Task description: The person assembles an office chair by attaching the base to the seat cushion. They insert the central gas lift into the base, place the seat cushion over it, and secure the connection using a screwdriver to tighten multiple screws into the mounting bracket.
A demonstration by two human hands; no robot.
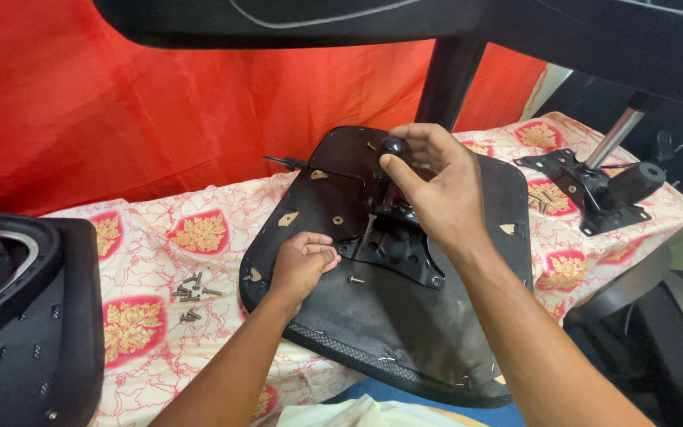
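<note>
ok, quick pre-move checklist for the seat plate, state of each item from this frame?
1. Seat base lies underside up on the patterned cloth: ok.
2. Black metal plate sits on the seat base: ok.
3. Plate holes lined up with seat inserts: cannot tell.
4. Left hand rests by the plate's edge, fingers curled: ok.
5. Right hand pinches a dark knob above the plate: ok.
6. Screws: pile on the cloth, one loose screw on the seat; none visibly fitted: not ok.
</note>
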